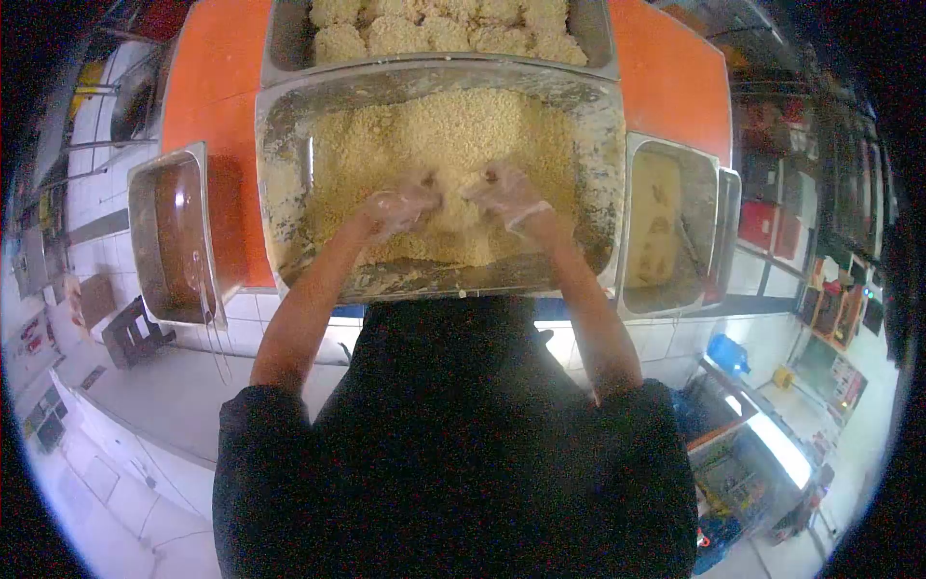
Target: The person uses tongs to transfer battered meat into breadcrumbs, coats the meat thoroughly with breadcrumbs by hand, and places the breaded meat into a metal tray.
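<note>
A wide metal tray (439, 69) holds a heap of pale yellow crumbs (463, 121). Both my hands, in clear gloves dusted with crumbs, are over the heap near the tray's middle. My left hand (403, 205) has its fingers curled inward; what lies inside them is hidden. Opposite it, my right hand (509, 198) is curled the same way, touching a crumb-covered lump (470, 185) at its fingertips. The lump's outline merges with the crumbs around it.
Behind stands another tray (289, 43) with several crumb-coated pieces (449, 37). A metal container (169, 232) sits at the left, and one with pale batter (659, 212) at the right. An orange surface (675, 87) lies beneath.
</note>
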The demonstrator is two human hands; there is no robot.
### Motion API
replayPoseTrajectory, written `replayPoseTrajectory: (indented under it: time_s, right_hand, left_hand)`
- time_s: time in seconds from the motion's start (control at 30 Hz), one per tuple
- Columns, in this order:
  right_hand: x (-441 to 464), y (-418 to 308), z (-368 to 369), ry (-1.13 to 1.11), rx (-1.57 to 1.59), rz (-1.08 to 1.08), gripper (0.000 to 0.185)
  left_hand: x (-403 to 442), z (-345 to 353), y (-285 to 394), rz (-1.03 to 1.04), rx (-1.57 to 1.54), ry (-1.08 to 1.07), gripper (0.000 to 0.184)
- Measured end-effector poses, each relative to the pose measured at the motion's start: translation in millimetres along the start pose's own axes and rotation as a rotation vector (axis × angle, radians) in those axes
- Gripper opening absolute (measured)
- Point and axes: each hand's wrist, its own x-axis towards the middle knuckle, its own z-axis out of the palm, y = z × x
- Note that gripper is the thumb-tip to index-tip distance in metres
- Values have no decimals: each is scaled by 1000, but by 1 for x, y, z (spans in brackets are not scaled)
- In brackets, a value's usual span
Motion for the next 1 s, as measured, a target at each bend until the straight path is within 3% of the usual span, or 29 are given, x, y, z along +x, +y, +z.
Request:
replayPoseTrajectory:
  time_s: [0.07,0.1,0.13,0.2,0.27,0.3,0.37,0.4,0.43,0.5,0.53,0.57,0.6,0.63,0.67,0.7,0.77,0.8,0.83,0.9,0.97,1.0]
  right_hand:
    - [-1,5,1,-121,122,-56,48]
    - [-10,-13,-6,-79,36,-39,47]
    - [-17,-24,-9,-41,-50,-20,45]
    - [-18,-19,-10,-24,-28,2,45]
    - [-22,-11,-21,-8,-14,14,44]
    - [-34,-6,-29,70,-148,-176,41]
    - [-38,-4,-39,151,-284,-359,37]
    - [-37,-10,-49,112,-545,-201,37]
    - [-37,-16,-57,72,-803,-37,39]
    - [-55,9,-51,162,-825,-89,38]
    - [-68,23,-46,204,-833,-115,38]
    - [-81,32,-41,246,-840,-141,38]
    - [-95,38,-36,404,-963,-327,37]
    - [-96,48,-29,479,-1019,-422,36]
    - [-96,62,-21,562,-1077,-513,35]
    - [-86,95,-1,104,-1054,-428,35]
    - [-79,93,7,-347,-1001,-335,34]
    - [-80,58,4,-394,-958,-253,33]
    - [-80,37,2,-438,-914,-171,31]
    - [-77,46,2,-437,-1008,-270,30]
    - [-72,65,12,-437,-1101,-361,30]
    - [-68,84,24,-200,-923,-428,16]
  left_hand:
    - [-6,-7,7,-143,-134,-12,43]
    - [-8,-11,15,-192,-178,-15,44]
    - [-11,-21,47,-259,37,-125,47]
    - [-1,-20,46,-321,253,-230,50]
    - [22,-7,12,-249,-96,-62,50]
    - [25,-4,20,-219,-212,-6,50]
    - [27,4,40,-119,-80,143,51]
    - [31,7,49,-86,-36,189,52]
    - [40,8,58,-184,288,279,51]
    - [42,5,45,-275,617,365,50]
    - [27,-2,22,74,652,413,47]
    - [17,-2,18,249,657,430,46]
    - [7,-2,22,422,670,444,45]
    - [-5,-1,26,80,999,173,39]
    - [-10,5,21,-110,1141,43,37]
    - [-14,12,16,-282,1288,-121,35]
    - [-11,41,-33,-70,1299,67,27]
    - [-23,53,-34,-74,1297,70,27]
    - [-40,71,-29,-54,466,266,25]
    - [-34,87,-42,-14,-368,417,25]
    - [-12,87,-26,-427,-222,360,30]
    - [-6,86,-10,-571,-172,318,32]
